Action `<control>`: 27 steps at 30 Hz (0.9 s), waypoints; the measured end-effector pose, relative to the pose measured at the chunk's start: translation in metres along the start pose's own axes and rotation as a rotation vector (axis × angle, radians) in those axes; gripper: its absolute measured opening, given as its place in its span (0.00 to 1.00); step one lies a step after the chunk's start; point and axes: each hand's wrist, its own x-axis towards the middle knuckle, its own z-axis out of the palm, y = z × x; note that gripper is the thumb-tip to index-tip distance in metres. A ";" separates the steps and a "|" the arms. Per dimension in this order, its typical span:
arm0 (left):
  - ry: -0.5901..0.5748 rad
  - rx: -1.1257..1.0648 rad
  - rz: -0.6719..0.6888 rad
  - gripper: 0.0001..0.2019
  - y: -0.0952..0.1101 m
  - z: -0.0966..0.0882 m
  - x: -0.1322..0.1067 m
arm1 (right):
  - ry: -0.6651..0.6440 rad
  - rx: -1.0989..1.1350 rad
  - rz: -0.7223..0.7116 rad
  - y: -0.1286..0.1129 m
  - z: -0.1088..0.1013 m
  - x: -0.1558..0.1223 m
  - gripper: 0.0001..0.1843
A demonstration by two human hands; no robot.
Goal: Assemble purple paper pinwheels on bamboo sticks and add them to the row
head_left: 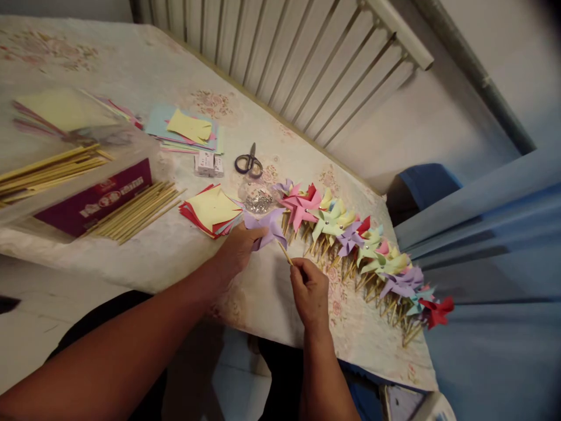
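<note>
Between my hands is a purple paper pinwheel [272,225] on a thin wooden stick [284,252]. My left hand [236,248] is closed on the pinwheel's paper blades from the left. The fingers of my right hand [309,289] are wrapped round the lower part of the stick. Just beyond the pinwheel lies a clear bag or dish of small metal fasteners [259,202]. To the left of it sits a stack of cut paper squares [213,207], yellow on top with red edges showing. Finished pinwheels [350,237] in several colours lie in a long row on the right.
Black-handled scissors [249,162] and small white boxes [208,164] lie farther back, near more coloured paper [188,127]. On the left, a clear plastic box [26,225] holds sticks, with loose sticks [134,213] beside it. A metal railing [263,58] and blue curtain [491,263] border the table.
</note>
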 end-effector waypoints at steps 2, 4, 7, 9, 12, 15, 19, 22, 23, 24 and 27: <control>0.020 -0.057 -0.025 0.16 0.001 0.002 0.000 | -0.010 -0.017 0.026 0.008 -0.004 0.002 0.11; 0.028 -0.078 -0.029 0.15 0.001 0.005 -0.001 | -0.018 -0.019 0.053 0.014 -0.003 0.005 0.12; 0.021 -0.077 -0.036 0.13 -0.001 0.009 -0.001 | -0.030 0.002 0.091 0.021 0.001 0.007 0.12; 0.011 -0.069 -0.044 0.13 -0.003 0.010 -0.002 | -0.025 0.021 0.117 0.024 0.005 0.008 0.12; -0.025 -0.062 -0.044 0.15 -0.004 0.010 -0.003 | 0.000 0.060 0.157 0.025 0.009 0.009 0.12; -0.043 -0.021 -0.054 0.15 -0.006 0.010 -0.004 | 0.020 0.094 0.188 0.025 0.013 0.009 0.11; -0.031 0.042 -0.068 0.12 -0.008 0.008 -0.006 | 0.047 0.156 0.233 0.021 0.019 0.010 0.10; -0.041 0.068 -0.078 0.10 -0.010 0.006 -0.005 | 0.042 0.211 0.261 0.018 0.022 0.010 0.10; -0.038 0.074 -0.076 0.10 -0.010 0.005 -0.005 | 0.037 0.224 0.266 0.016 0.023 0.009 0.10; -0.031 0.078 -0.073 0.10 -0.010 0.005 -0.004 | 0.031 0.233 0.269 0.015 0.023 0.009 0.10; -0.008 0.084 -0.067 0.12 -0.011 0.005 -0.003 | 0.012 0.239 0.269 0.013 0.024 0.009 0.09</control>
